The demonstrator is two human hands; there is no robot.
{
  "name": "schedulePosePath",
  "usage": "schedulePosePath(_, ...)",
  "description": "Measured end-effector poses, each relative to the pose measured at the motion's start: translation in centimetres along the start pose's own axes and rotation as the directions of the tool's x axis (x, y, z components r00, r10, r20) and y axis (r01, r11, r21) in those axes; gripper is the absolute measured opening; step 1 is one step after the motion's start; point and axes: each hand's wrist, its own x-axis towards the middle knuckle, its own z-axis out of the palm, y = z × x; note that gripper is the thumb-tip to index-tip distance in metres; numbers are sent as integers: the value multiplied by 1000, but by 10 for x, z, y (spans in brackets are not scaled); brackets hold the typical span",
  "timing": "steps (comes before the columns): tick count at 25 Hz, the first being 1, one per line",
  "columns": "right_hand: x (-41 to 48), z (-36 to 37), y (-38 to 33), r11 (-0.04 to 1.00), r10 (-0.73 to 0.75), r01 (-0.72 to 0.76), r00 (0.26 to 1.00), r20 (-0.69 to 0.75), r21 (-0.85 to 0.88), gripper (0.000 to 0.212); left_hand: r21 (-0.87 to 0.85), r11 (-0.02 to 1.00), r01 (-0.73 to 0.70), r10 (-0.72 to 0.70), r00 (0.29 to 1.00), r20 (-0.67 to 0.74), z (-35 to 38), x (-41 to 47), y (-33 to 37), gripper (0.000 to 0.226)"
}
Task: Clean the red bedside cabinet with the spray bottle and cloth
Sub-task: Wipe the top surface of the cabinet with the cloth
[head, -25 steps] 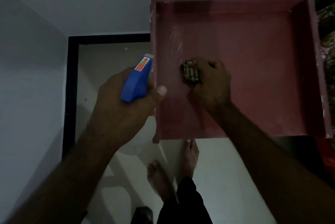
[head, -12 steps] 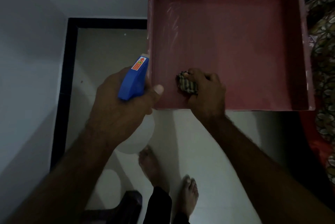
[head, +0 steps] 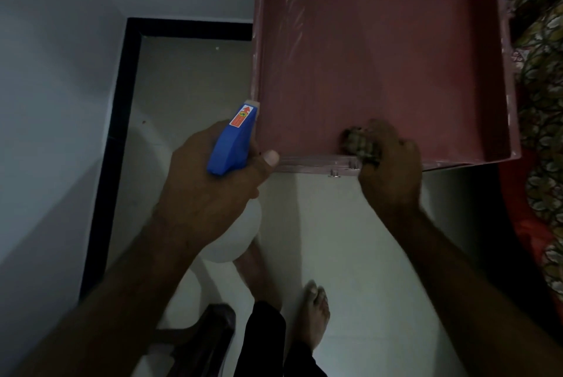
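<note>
The red bedside cabinet (head: 380, 65) fills the frame from 12 to 3 o'clock, seen from above as a shallow tray with raised walls, its near edge running almost level across the picture. The left hand (head: 210, 190) holds the spray bottle (head: 233, 139) just outside the cabinet's near left corner, fingers wrapped round the neck and the thumb (head: 269, 158) stretched toward 3 o'clock, its tip at the corner. The bottle's blue head has its long axis running from 7 to 1 o'clock, with the nozzle pointing toward 1 o'clock beside the cabinet's left wall. Its white body hangs below the hand toward 6 o'clock. The right hand (head: 390, 169) sits at the cabinet's near edge, fingers (head: 396, 140) curled round a bunched patterned cloth (head: 359, 143) that lies against that edge. A bare foot (head: 313, 312) stands on the pale floor (head: 350, 224) at 6 o'clock, and leaf-patterned fabric (head: 542, 102) lies at 3 o'clock.
</note>
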Motion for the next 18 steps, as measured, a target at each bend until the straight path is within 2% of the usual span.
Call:
schedulePosePath(3, 0, -1, -1, 994, 101, -102, 995, -27, -32, 80, 47, 999, -4, 3, 1000, 21, 1, -6, -12, 24)
schedulePosePath(6, -2, 7, -10, 997, 73, -73, 997, -7, -20, 80, 148, 989, 13, -20, 999, 47, 8, -11, -22, 22)
schedulePosePath(10, -3, 8, -5, 998, 65, -65, 997, -29, -13, 78, 168, 982, 92, -107, 991, 82, 23, -11, -32, 24)
schedulePosePath(14, -2, 8, -3, 999, 45, -45, 999, -18, -10, 77, 194, 961, 195, -194, 981, -26, 30, -4, -38, 35)
schedulePosePath(18, -1, 6, -1, 999, 23, -23, 1000, -7, -29, 77, 126, 980, 156, -143, 984, -108, 34, 6, -30, 29)
